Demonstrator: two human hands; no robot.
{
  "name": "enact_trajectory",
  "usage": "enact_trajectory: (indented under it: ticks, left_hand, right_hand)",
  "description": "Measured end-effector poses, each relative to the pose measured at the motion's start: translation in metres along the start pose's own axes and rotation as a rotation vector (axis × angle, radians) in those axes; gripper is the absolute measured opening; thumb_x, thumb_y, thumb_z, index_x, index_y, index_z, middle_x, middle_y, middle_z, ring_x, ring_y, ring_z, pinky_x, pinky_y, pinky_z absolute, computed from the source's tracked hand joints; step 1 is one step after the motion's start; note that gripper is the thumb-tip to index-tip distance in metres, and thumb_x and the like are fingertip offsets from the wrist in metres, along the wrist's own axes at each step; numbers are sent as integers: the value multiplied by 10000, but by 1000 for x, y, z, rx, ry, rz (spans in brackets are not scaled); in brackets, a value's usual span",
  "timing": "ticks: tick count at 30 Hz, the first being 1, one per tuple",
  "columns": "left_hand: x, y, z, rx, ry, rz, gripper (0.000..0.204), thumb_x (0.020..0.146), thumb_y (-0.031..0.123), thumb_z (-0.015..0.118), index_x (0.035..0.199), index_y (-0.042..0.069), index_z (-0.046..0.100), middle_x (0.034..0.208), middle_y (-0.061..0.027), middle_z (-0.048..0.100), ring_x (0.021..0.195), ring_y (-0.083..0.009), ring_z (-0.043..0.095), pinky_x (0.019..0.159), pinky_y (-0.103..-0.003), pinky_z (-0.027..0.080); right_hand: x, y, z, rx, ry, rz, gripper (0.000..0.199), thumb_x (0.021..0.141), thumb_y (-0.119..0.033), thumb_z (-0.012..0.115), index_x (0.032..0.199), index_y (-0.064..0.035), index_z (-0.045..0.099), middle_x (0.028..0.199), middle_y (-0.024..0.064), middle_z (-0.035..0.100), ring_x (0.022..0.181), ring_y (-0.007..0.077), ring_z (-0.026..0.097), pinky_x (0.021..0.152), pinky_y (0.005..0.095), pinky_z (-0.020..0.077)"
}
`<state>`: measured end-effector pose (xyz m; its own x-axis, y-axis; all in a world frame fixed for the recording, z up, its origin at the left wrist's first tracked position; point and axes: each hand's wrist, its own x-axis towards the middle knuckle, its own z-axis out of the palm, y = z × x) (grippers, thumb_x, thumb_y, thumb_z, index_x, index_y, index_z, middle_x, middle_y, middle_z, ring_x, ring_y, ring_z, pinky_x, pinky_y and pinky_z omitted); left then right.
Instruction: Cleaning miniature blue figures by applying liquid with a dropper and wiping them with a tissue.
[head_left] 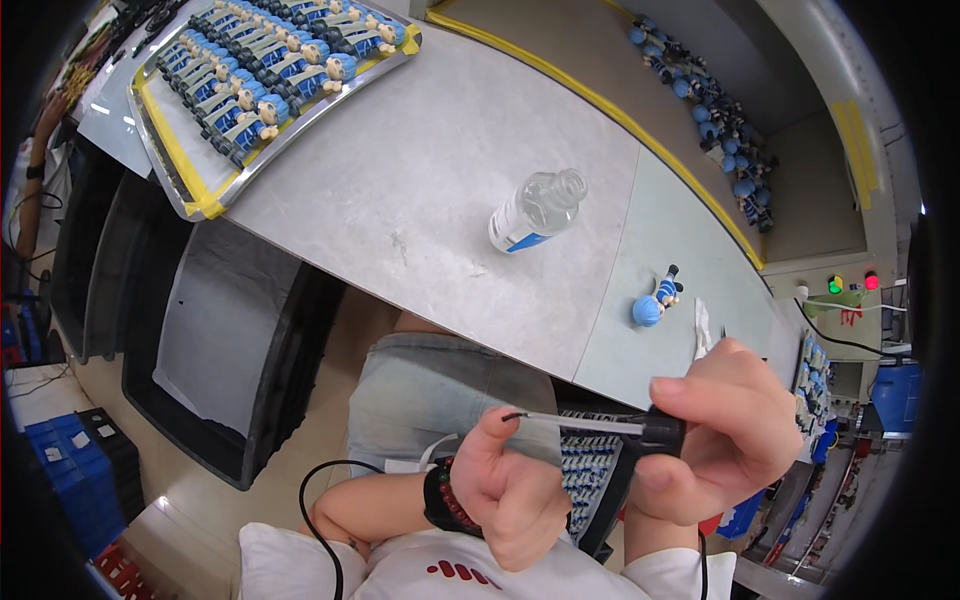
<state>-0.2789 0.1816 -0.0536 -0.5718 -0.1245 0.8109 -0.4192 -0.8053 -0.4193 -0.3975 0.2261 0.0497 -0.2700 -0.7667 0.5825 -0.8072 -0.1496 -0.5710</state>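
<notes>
My right hand [725,435] pinches a black cap [662,432] between thumb and fingers. From the cap a thin pale applicator brush [580,423] points left, ending in a dark tip. My left hand [515,495] is closed, its fingers curled in and its thumb raised against that tip; whether anything lies inside the fingers is hidden. Beyond the hands, on the table [400,180], stands a clear bottle [538,210] with a blue label and no cap visible. A small blue-haired figurine [655,298] lies between the bottle and my right hand.
A yellow-taped tray [205,195] of figurines fills the far left. More figurines [725,135] lie along a taped recess at far right. Dark crates [265,400] stand below the table's left edge. A white strip [702,328] lies near my right hand; another figurine tray [588,465] is below.
</notes>
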Motion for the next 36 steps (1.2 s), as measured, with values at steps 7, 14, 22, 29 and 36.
enact_trajectory:
  ticks: [7,14,22,29,36]
  left_hand:
    - [-3,-1,-3,28,19,-5,677,823,672,161,403,143,180,368,27,156,277,-154,151,308,-308,92]
    - [-7,3,-8,39,41,-38,685,820,684,154,404,140,173,367,25,151,282,-157,138,318,-308,86]
    - [-4,2,-8,11,15,-58,710,798,731,158,408,139,167,373,27,133,289,-151,117,321,-304,84]
    - [-10,5,-5,36,41,-56,710,788,745,160,415,142,156,380,29,128,299,-147,108,325,-298,78]
    - [-9,6,-9,28,37,-94,713,787,747,159,425,133,155,387,26,126,310,-152,101,331,-301,74]
  right_hand:
    - [6,-3,-9,-16,-98,-42,400,668,-348,719,796,20,629,571,24,490,480,113,412,469,248,254]
    - [16,-5,-29,-222,94,-35,468,761,-407,606,870,48,606,670,96,545,569,111,437,500,240,269]
    - [83,8,-38,-381,-47,50,262,795,-37,606,1050,24,608,865,47,615,674,33,479,604,157,359]
    - [92,10,-12,-374,-108,-80,201,761,-42,639,960,-19,647,696,-39,518,572,16,393,496,162,263]
    - [96,20,-2,-384,-113,-205,194,696,-46,673,888,-30,660,646,-29,500,516,18,362,435,174,224]
